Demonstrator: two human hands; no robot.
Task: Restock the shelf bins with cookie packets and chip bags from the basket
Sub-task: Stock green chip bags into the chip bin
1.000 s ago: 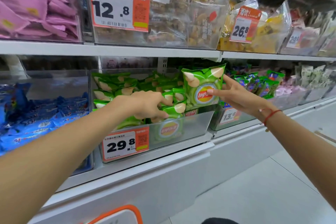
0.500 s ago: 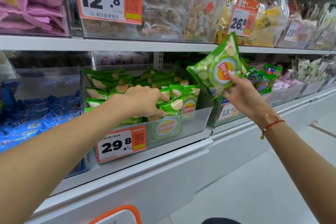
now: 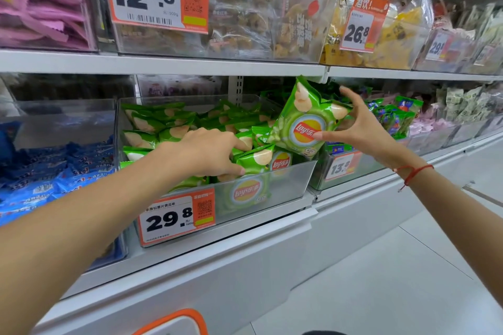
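Head view: right hand (image 3: 359, 128) pinches a green chip bag (image 3: 304, 119) over the right end of the nearly full clear bin (image 3: 288, 182); left hand (image 3: 209, 152) presses bags inside. Basket unseen, remainder unknown.

Access to the clear bin (image 3: 285, 185) is from above only, through the gap under the upper shelf edge (image 3: 163, 64), partly taken by a tilted chip bag (image 3: 304, 119) at the bin's right corner and the left hand (image 3: 206, 152) on the heaped bags (image 3: 168, 125).
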